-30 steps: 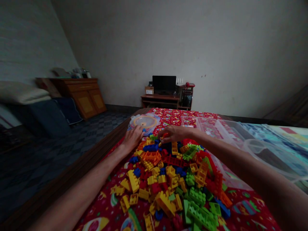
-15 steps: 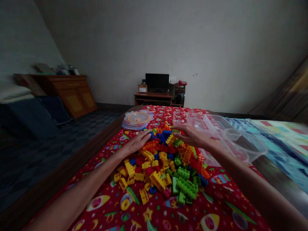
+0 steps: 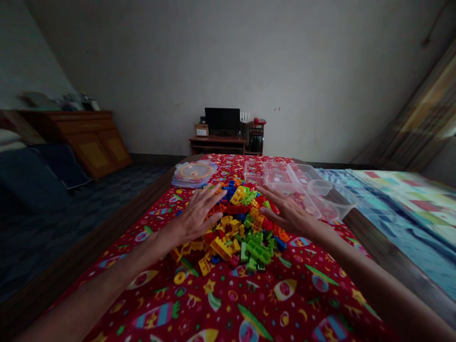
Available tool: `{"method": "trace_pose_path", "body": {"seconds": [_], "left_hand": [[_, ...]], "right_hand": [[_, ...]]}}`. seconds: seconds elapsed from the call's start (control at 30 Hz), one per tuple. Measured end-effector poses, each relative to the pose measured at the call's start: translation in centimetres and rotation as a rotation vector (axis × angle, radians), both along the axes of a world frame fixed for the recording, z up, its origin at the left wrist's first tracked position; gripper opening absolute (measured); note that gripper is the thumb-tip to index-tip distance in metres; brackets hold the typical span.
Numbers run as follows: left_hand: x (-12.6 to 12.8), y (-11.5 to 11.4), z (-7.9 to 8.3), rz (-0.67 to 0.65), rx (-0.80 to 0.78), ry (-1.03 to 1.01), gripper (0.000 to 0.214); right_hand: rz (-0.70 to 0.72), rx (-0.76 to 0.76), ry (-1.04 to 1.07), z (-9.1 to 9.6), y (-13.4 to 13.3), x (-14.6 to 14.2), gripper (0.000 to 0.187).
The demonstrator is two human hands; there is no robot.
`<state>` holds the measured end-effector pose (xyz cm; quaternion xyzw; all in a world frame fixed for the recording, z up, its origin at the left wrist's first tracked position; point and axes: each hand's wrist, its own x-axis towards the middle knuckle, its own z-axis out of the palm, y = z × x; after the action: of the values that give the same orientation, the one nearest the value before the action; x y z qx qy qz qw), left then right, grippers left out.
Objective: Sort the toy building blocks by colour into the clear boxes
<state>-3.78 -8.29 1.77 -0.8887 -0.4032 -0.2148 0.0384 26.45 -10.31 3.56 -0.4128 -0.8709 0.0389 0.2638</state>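
Note:
A heap of plastic building blocks (image 3: 233,228) in yellow, green, red, orange and blue lies on the red patterned tablecloth (image 3: 228,304). My left hand (image 3: 199,211) is over the heap's left side, palm down and fingers spread, with nothing held. Over the right side is my right hand (image 3: 287,209), fingers stretched toward the middle and also holding nothing. Whether the fingertips touch the blocks I cannot tell. Both hands hide part of the heap. A yellow ring-shaped block (image 3: 180,278) lies apart at the near left.
Stacked clear lids (image 3: 194,173) sit behind the heap at the left. Clear plastic containers (image 3: 302,183) stand at the back right, one a round tub (image 3: 333,199). A bed (image 3: 399,218) adjoins the right side. Against the far wall a monitor (image 3: 223,120) stands on a desk.
My left hand has drawn back toward me over the heap's left, fingers more spread. My right hand has shifted slightly outward from the heap's middle. The view has turned a little right.

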Motion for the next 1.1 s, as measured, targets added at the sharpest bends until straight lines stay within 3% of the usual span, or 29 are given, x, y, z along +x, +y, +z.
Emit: {"method": "trace_pose_path", "body": {"seconds": [0.1, 0.2, 0.37, 0.53, 0.63, 0.7, 0.9, 1.0, 1.1], "left_hand": [[-1.6, -3.7, -2.1, -0.1, 0.048, 0.143, 0.059], [-1.6, -5.8, -4.4, -0.195, 0.077, 0.231, 0.062], [0.2, -4.3, -5.5, -0.141, 0.094, 0.223, 0.057], [1.5, -1.7, -4.0, 0.014, 0.082, 0.117, 0.052], [1.9, -2.0, -2.8, 0.076, 0.134, 0.022, 0.048], [2.9, -3.3, -2.1, 0.005, 0.178, 0.021, 0.046], [10.2, -6.9, -2.2, -0.534, 0.246, 0.278, 0.04], [13.3, -6.2, -3.1, -0.549, 0.29, 0.349, 0.031], [13.8, -4.8, -3.7, -0.478, 0.324, 0.392, 0.022]], "right_hand": [[0.03, 0.011, -0.101, -2.0, -2.9, 1.7, 0.069], [0.077, 0.038, -0.192, -4.6, -4.6, 0.8, 0.074], [0.099, 0.108, -0.223, -6.2, -3.4, -3.3, 0.071], [0.103, 0.094, -0.154, -4.6, -0.6, -4.9, 0.061], [0.079, 0.015, -0.036, -3.3, -0.1, -3.9, 0.057], [0.039, 0.009, 0.092, -2.3, 0.0, -3.0, 0.052], [-0.051, 0.045, 0.519, 1.0, 1.3, -2.1, 0.037], [-0.072, 0.033, 0.613, 1.9, 1.8, -2.4, 0.035], [-0.07, 0.03, 0.65, 1.7, 2.0, -2.2, 0.032]]}}
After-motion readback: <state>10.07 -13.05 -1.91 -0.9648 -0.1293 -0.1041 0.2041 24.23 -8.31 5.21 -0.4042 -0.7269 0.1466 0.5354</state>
